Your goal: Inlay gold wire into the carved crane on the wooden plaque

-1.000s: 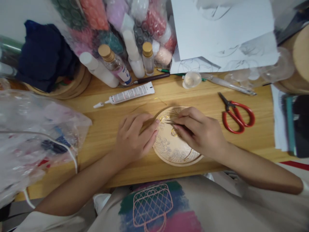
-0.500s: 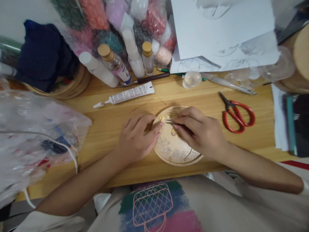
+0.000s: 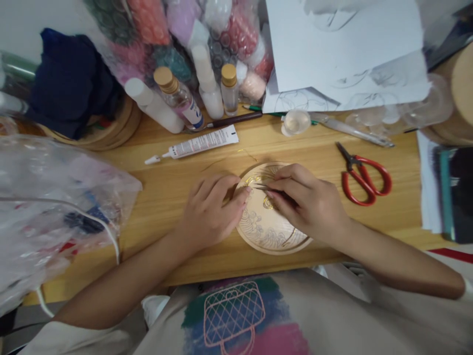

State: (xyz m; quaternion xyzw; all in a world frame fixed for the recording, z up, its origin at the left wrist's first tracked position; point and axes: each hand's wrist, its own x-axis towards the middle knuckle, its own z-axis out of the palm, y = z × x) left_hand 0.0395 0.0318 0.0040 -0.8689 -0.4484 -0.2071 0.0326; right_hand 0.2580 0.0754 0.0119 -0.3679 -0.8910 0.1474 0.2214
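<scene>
A round wooden disc (image 3: pixel 263 229) printed with wave-like line drawings lies on the table before me. My left hand (image 3: pixel 214 209) grips its left edge, thumb on top near the upper left. In my right hand (image 3: pixel 312 199) are slim metal tweezers (image 3: pixel 261 187), pinched between thumb and fingers, their tips close to my left thumb. Gold wire (image 3: pixel 268 202) forms curled lines on the disc, partly covered by the right hand. Another loose gold strand (image 3: pixel 247 152) lies on the table just above the disc.
Red-handled scissors (image 3: pixel 364 180) lie to the right. Behind the disc are a white glue tube (image 3: pixel 205 141), its cap (image 3: pixel 152 160), a small clear cup (image 3: pixel 296 122) and several bottles. Drawn paper sheets (image 3: pixel 343 54) fill the back right; a plastic bag (image 3: pixel 33 222) lies left.
The whole view has shifted very slightly. Both hands, the tweezers and the disc keep nearly the same places relative to each other.
</scene>
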